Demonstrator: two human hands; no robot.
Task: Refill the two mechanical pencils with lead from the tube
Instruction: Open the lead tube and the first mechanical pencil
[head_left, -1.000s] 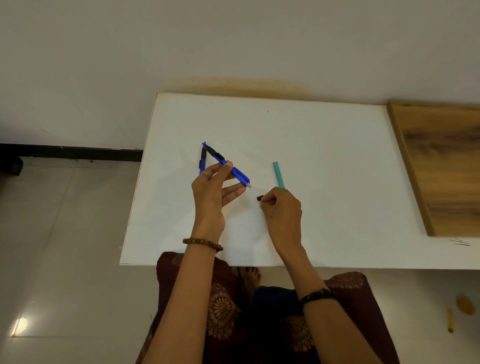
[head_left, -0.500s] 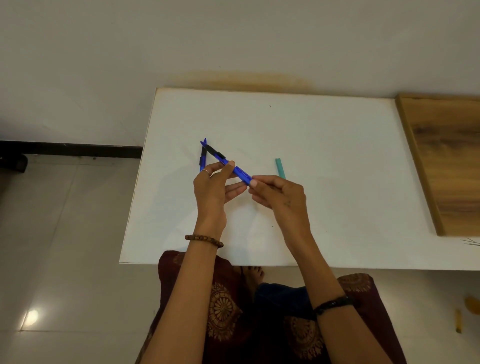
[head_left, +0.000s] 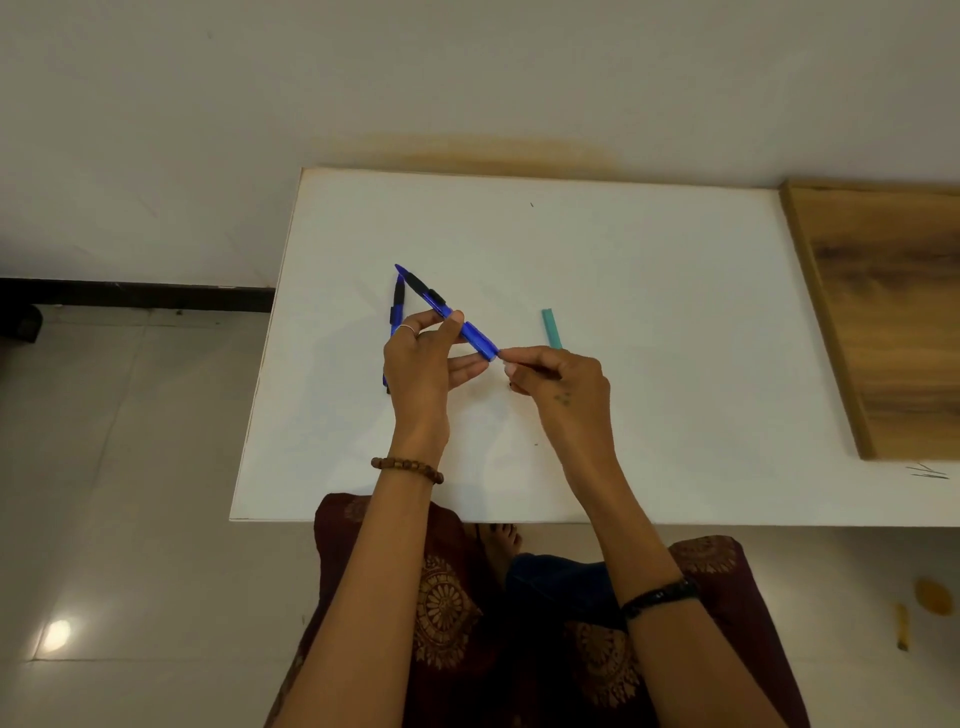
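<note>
My left hand (head_left: 423, 364) grips a blue mechanical pencil (head_left: 475, 340) above the white table (head_left: 649, 260). The pencil slants, with its tip up and to the left. My right hand (head_left: 563, 387) meets the pencil's lower right end, thumb and forefinger pinched together there. What they pinch is too small to see. The second blue pencil (head_left: 397, 306) lies on the table, partly hidden behind my left hand. The teal lead tube (head_left: 551, 328) lies just beyond my right hand. A small black piece (head_left: 511, 385) shows under my right fingers.
A wooden board (head_left: 883, 312) lies on the right part of the table. The wall runs close behind the table's far edge. My knees and a patterned cushion (head_left: 447, 597) are below the near edge, with tiled floor on the left.
My right hand left the table, where it had touched the small black piece, rose to the pencil's lower end and now pinches there. My left hand kept holding the pencil.
</note>
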